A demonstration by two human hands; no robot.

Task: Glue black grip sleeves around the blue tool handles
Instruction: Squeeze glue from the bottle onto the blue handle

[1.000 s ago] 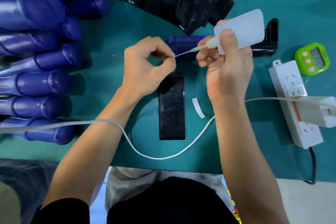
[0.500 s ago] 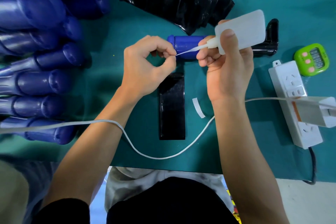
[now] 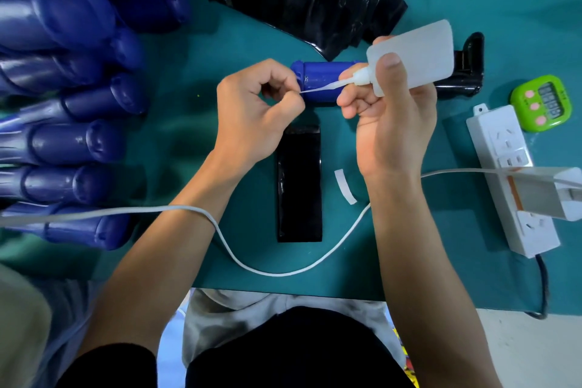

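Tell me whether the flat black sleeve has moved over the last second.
No. The black sleeve keeps its place beside the white paper strip and power strip.

A desk (image 3: 472, 261) with a flat teal top fills most of the frame, and its near edge runs straight across the lower part. Past that edge, at the lower right of the frame, a pale floor (image 3: 535, 353) shows. The light is bright and even, leaving only soft shadows on the teal.
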